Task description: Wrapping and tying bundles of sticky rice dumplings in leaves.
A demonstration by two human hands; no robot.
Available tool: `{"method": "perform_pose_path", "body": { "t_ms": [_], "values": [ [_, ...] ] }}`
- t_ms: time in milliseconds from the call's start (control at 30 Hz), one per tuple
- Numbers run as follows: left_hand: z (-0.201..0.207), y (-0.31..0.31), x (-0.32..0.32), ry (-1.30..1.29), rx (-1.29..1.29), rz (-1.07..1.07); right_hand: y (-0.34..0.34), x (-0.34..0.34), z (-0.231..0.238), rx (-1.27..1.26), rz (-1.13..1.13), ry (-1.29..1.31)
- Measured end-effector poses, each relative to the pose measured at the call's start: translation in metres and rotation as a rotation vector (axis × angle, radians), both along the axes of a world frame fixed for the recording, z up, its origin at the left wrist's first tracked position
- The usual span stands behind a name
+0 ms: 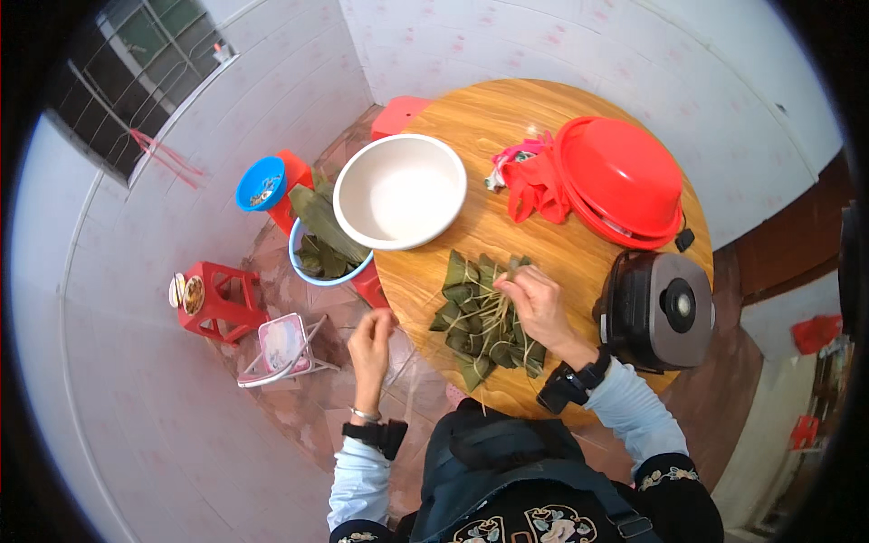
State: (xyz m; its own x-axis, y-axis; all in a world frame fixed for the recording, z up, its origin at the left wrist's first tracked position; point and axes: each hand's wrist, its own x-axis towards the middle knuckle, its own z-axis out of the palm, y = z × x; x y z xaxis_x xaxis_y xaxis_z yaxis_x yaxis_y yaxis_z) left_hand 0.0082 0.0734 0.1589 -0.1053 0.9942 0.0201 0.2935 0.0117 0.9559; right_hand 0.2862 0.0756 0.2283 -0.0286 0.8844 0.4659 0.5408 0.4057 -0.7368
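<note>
A cluster of leaf-wrapped rice dumplings [466,317] lies on the round wooden table [507,101] in front of me, tied with pale straw strings [494,315] that gather toward the top. My right hand [536,303] is over the right part of the cluster, its fingertips pinched on the gathered strings. Off the table's left edge, my left hand [372,342] hangs above the floor with its fingers curled closed. What it holds, if anything, is too small to tell.
Beyond the dumplings stand a white basin [403,185], a red basin [625,172] and a red bag [536,185]. A rice cooker [661,310] sits at the right. Left of the table are a leaf-filled tub [312,271], a red stool [226,288] and a small folding chair [288,348].
</note>
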Motion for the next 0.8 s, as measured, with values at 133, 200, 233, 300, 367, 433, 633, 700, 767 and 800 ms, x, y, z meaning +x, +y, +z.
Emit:
{"method": "perform_pose_path", "body": {
  "t_ms": [133,200,233,300,367,433,633,700,767,800],
  "values": [
    [-0.062,-0.047,0.008,0.059,-0.063,-0.017,-0.001,-0.007,0.025,-0.036,0.013,-0.002],
    [-0.072,-0.052,0.021,0.152,0.104,0.0,-0.002,-0.007,0.035,-0.067,-0.008,-0.01],
    [-0.079,-0.052,0.025,0.142,0.099,0.009,-0.003,-0.007,0.042,-0.071,0.001,-0.021],
    [-0.091,-0.046,0.03,-0.209,-0.109,-0.075,-0.004,-0.008,0.054,-0.146,-0.046,0.03],
    [-0.093,-0.045,0.037,-0.199,-0.168,-0.132,-0.001,-0.006,0.055,-0.116,-0.027,0.048],
    [-0.099,-0.046,0.047,-0.086,-0.015,-0.212,-0.001,-0.005,0.062,-0.139,-0.053,0.131],
    [-0.071,-0.035,0.034,-0.087,-0.173,-0.133,0.009,0.002,0.059,-0.262,-0.078,0.174],
    [-0.061,-0.026,0.032,-0.164,-0.157,-0.088,0.012,0.003,0.048,-0.3,-0.073,0.158],
    [-0.032,-0.016,0.05,-0.194,-0.062,-0.093,0.016,0.002,0.034,-0.221,-0.053,0.083],
    [-0.017,-0.012,0.06,-0.207,-0.035,-0.196,0.018,0.004,0.029,-0.256,-0.042,0.035]
  ]
}}
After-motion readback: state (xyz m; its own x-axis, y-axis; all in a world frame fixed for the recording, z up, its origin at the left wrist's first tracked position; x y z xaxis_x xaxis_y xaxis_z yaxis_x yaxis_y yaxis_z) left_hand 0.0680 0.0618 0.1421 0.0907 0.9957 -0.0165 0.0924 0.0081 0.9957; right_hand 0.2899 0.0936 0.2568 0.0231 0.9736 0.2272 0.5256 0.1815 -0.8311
